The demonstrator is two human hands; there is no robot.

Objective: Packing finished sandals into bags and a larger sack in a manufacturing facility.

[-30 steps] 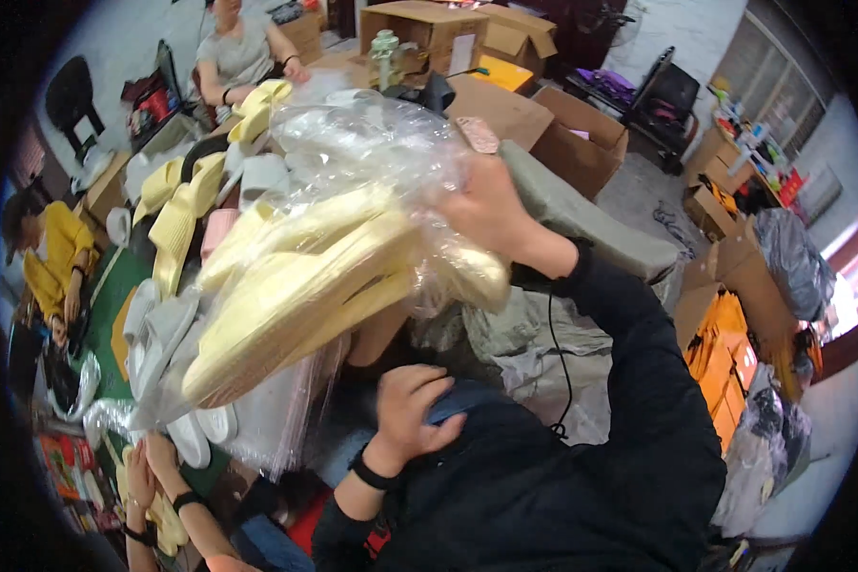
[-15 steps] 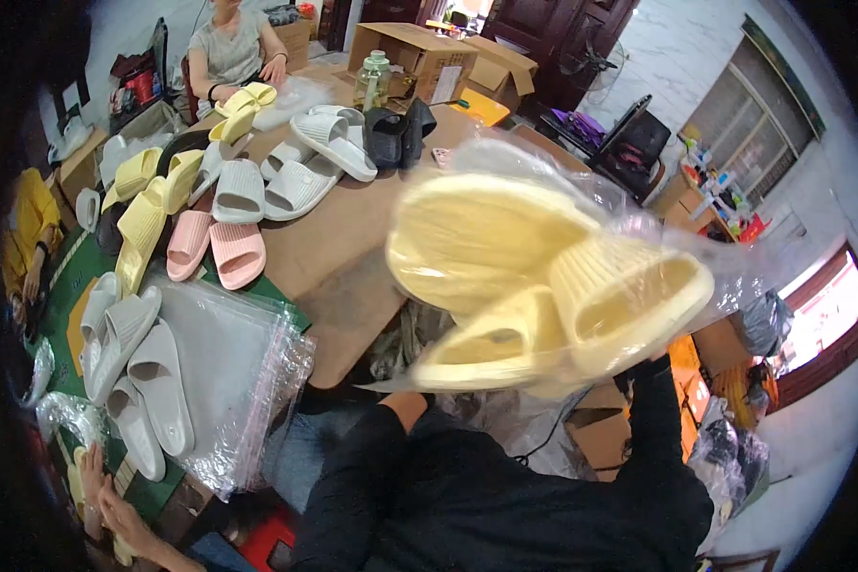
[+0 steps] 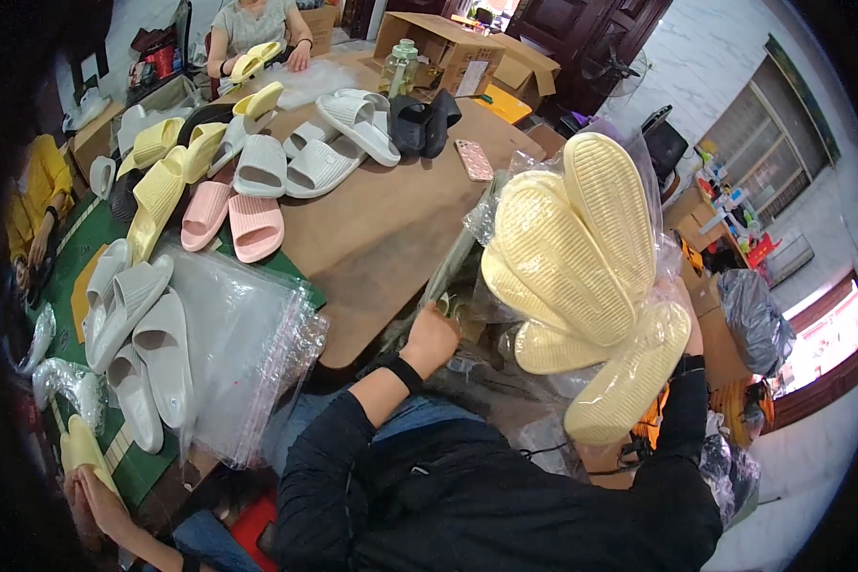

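Several yellow slide slippers [image 3: 577, 253] in clear plastic bags are in my right hand [image 3: 679, 286], fanned out with their ribbed soles showing. The slippers and plastic mostly hide that hand's fingers. My left hand [image 3: 431, 338], a black band on its wrist, is closed at the rim of a grey-green sack [image 3: 456, 255] beside the brown table's edge. Below the slippers, the sack's mouth is partly covered by crumpled clear plastic. To the left of my left arm lies a stack of clear zip bags [image 3: 243, 353], with grey slippers [image 3: 167, 353] next to it.
Yellow, pink, grey and black slippers crowd the far left of the brown table [image 3: 381, 238]. A phone in a pink case [image 3: 474, 160] lies near its right edge. Across the table sits a person [image 3: 257, 38]; another person's hands [image 3: 95, 500] hold a yellow slipper at lower left.
The yellow slippers have swung to the right and turned, from straps showing to soles showing. My left hand, hidden before, now shows by the sack. The view has shifted slightly.
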